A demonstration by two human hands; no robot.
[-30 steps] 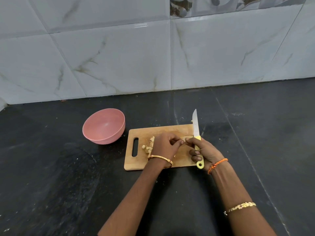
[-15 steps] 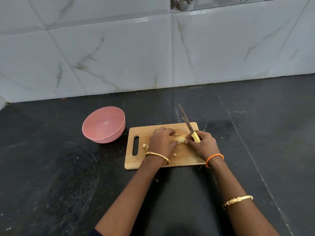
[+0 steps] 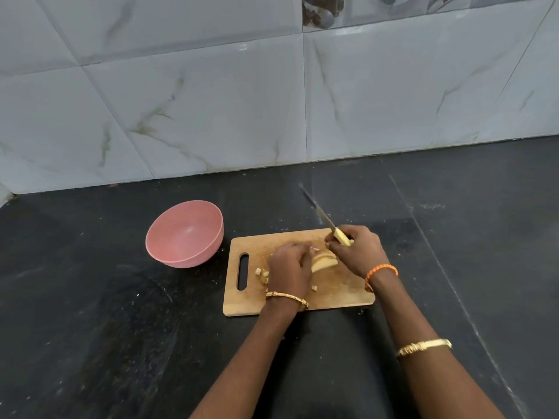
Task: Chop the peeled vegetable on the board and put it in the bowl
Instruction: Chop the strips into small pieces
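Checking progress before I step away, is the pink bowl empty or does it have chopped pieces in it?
Empty. The pink bowl shows only bare inside; the chopped pieces lie on the cutting board.

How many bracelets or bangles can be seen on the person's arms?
3. A gold bangle on the left wrist, an orange beaded band on the right wrist, and a gold bracelet further up the right forearm. More could be out of frame.

left wrist: thin gold bangle
right wrist: orange beaded thread
right forearm: gold bracelet
sleeves: bare arms
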